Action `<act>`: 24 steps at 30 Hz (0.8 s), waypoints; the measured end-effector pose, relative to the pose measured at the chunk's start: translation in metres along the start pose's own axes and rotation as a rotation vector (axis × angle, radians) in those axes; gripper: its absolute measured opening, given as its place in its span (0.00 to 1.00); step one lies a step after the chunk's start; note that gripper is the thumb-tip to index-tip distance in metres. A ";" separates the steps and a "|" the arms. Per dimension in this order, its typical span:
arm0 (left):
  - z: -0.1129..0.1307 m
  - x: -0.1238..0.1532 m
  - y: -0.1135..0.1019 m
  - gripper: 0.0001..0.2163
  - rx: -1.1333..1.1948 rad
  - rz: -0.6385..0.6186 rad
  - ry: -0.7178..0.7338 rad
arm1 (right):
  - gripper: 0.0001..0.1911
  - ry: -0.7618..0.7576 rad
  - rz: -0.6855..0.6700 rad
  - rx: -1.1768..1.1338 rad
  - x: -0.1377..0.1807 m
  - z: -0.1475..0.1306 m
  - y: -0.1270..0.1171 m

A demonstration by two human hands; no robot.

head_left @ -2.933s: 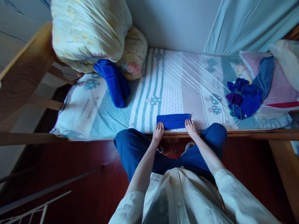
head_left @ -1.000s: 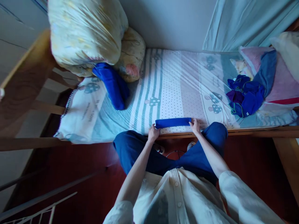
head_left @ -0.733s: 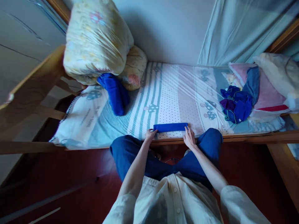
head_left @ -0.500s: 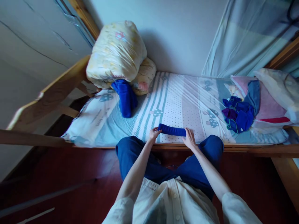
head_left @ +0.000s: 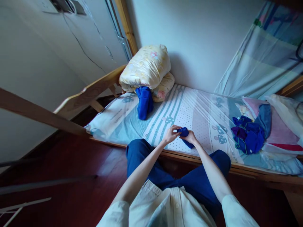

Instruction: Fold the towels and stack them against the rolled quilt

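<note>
Both my hands meet over the near edge of the bed, holding a small folded blue cloth just above the patterned sheet. My left hand pinches its left end with curled fingers. My right hand is wrapped round its right part, and a corner of the cloth hangs down below that hand. I sit facing the bed with my knees in blue trousers against the wooden side rail.
A folded blue garment leans on stacked yellow bedding at the bed's left end. A loose pile of blue and purple clothes lies by a pink pillow on the right. A wooden footboard stands to the left.
The long blue strip that lay flat at the bed edge is now bunched short between my hands and lifted off the sheet. My hands came together. The view tilted upward.
</note>
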State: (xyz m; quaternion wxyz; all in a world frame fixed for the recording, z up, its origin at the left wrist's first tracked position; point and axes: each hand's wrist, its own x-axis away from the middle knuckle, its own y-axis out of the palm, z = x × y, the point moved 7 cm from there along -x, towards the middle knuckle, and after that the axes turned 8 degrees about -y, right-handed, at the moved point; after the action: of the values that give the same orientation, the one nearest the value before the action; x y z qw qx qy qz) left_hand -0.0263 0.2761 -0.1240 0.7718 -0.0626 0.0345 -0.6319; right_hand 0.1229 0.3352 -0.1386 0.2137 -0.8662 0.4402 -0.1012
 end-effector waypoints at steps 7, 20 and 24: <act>-0.037 0.013 -0.045 0.33 0.120 0.054 -0.076 | 0.19 0.033 0.164 -0.047 -0.021 -0.043 0.015; -0.104 0.012 -0.194 0.37 -0.089 0.537 -0.190 | 0.20 0.039 0.222 -0.358 -0.150 -0.141 0.164; -0.117 -0.005 -0.236 0.35 -0.125 0.636 -0.214 | 0.22 0.037 0.216 -0.467 -0.185 -0.156 0.203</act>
State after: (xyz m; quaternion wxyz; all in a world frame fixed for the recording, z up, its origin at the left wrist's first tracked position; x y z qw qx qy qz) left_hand -0.2721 0.2291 -0.2065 0.9240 -0.1619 0.0098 -0.3462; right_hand -0.1895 0.3344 -0.0905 0.0094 -0.8380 0.5454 0.0108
